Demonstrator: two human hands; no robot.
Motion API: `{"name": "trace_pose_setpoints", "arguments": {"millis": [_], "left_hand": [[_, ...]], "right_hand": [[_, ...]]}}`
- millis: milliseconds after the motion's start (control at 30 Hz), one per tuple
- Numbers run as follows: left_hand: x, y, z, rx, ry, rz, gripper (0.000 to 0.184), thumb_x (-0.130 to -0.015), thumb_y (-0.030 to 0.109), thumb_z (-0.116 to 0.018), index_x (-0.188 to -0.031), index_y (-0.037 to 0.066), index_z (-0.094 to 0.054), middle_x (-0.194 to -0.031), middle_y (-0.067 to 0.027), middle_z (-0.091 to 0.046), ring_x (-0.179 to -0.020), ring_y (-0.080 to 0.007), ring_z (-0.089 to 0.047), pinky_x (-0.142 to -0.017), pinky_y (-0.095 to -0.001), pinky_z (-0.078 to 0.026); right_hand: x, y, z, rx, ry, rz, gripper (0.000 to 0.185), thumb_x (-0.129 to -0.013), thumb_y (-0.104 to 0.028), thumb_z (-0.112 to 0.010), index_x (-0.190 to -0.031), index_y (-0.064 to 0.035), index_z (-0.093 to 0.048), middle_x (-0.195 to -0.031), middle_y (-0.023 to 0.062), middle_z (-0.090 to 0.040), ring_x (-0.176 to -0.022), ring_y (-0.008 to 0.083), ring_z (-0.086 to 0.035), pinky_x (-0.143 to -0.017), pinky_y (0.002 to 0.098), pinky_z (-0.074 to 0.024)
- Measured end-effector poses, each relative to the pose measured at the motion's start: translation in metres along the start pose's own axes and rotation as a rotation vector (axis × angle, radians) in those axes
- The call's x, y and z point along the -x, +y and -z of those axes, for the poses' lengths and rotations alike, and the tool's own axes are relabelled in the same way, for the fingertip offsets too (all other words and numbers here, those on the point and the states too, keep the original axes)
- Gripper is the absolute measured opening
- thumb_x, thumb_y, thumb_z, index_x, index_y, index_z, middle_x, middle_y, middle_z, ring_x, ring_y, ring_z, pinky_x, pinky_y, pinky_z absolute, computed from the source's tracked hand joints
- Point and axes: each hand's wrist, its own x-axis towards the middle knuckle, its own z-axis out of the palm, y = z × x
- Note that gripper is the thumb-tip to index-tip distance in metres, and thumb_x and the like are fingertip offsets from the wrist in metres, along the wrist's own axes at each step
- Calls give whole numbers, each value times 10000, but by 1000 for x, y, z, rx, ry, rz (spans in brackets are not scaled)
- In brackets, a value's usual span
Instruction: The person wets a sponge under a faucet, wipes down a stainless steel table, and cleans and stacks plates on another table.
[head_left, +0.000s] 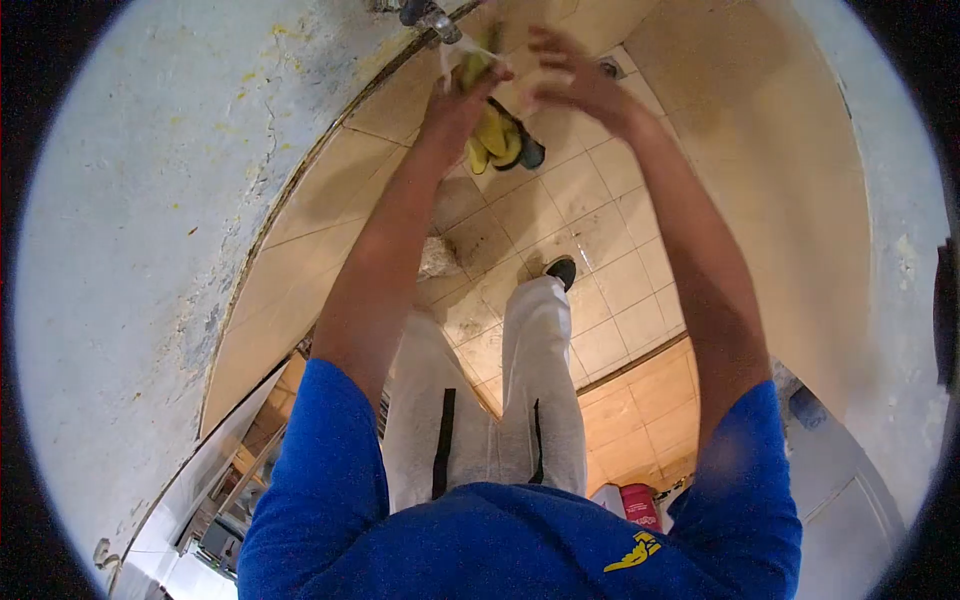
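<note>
The yellow item point(489, 142) is near the upper middle of the view, dark along parts of its edge, with the floor point(600, 295) behind it. Whether it hangs from the left hand point(462, 98) or lies on the tiles, I cannot tell, nor exactly what it is.

Toward 12 o'clock from it, a greenish part point(476, 70) shows at the left hand's fingers; blur hides whether the two are one thing. The left hand sits at 11 o'clock, its fingers seemingly bent against that part; how tightly they close cannot be made out.

Further out at 11 o'clock is the metal tap point(444, 25), with a pale streak of water point(446, 62) below its mouth, close to the left hand.

At 2 o'clock is the right hand point(580, 85), blurred, apart from the left, its fingers spread and nothing visible in its grip. The drain point(611, 68) is just beside it, farther along 2 o'clock.

At 7 o'clock a pale lump point(438, 257) shows beside the left forearm. At 5 o'clock is a dark shoe point(563, 270), below one leg of the light trousers point(535, 340). Toward 9 o'clock stands the wall point(130, 210), its paint peeling. Far out at 5 o'clock, a red item point(640, 506) shows beside the blue shirt point(500, 545).
</note>
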Motion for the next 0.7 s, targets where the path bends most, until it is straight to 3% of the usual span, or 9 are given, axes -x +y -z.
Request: {"name": "trace_pose_setpoints", "arguments": {"millis": [67,167,267,367,467,567,633,667,700], "left_hand": [[8,13,3,655,-90,282,329,-812,248,-567,-1012,-14,-551,-979,-109,-587,-895,-216,-573,-770,-315,-459],[4,6,22,532,-339,190,269,-862,245,-507,-1038,49,-557,-992,-75,-593,-907,-207,-578,-817,-304,-469],[10,5,30,357,-294,132,345,-863,269,-514,-1134,55,-502,-1056,-76,-571,-942,-205,-564,-834,-319,-459],[17,0,30,198,-88,-64,253,-834,150,-540,-1048,16,-527,-1004,-55,-583,-933,-153,-557,-768,-301,-460],[25,6,36,211,53,132,253,-843,157,-529,-1061,28,-516,-1012,-57,-580,-925,-165,-559,-729,-310,-475],[18,8,55,755,-108,322,228,-836,150,-529,-1031,33,-526,-1010,-62,-578,-889,-171,-571,-675,-301,-491],[17,8,64,1110,-580,221,225,-830,151,-528,-1023,35,-526,-1012,-62,-575,-866,-169,-576,-648,-293,-493],[15,8,63,1135,-610,229,229,-832,155,-525,-1029,37,-525,-1002,-59,-578,-836,-162,-576,-626,-285,-490],[14,9,62,1159,-640,239,234,-833,158,-523,-1035,40,-523,-992,-56,-581,-807,-155,-577,-605,-277,-486]], "right_hand": [[17,25,-30,67,-26,-40,457,-825,-250,-591,-1213,-53,-452,-984,112,-591,-903,201,-559,-803,312,-439],[22,48,-43,26,-177,-165,395,-838,-339,-553,-1114,-56,-543,-961,152,-604,-920,241,-586,-803,317,-457],[26,47,-35,-57,-86,-209,373,-874,-339,-488,-1100,-47,-545,-904,164,-607,-898,252,-595,-779,316,-463],[14,54,-23,-174,79,-305,375,-887,-345,-463,-1116,-57,-539,-929,129,-616,-906,256,-594,-771,333,-465],[6,19,0,-460,-81,-484,372,-905,-330,-427,-1139,-56,-519,-999,108,-601,-983,255,-561,-815,363,-453],[4,-1,28,-983,-49,-428,426,-907,-375,-404,-1200,-68,-440,-1155,57,-519,-972,195,-541,-852,354,-453],[6,17,11,-1156,105,-473,412,-904,-351,-414,-1211,-75,-428,-1185,58,-497,-1010,200,-526,-877,362,-441],[7,41,-3,-1241,183,-489,407,-903,-339,-419,-1216,-79,-422,-1200,59,-486,-1030,203,-519,-890,366,-434],[8,76,-14,-905,53,-373,401,-901,-326,-428,-1215,-76,-431,-1192,55,-498,-1045,196,-511,-905,353,-423]]}}
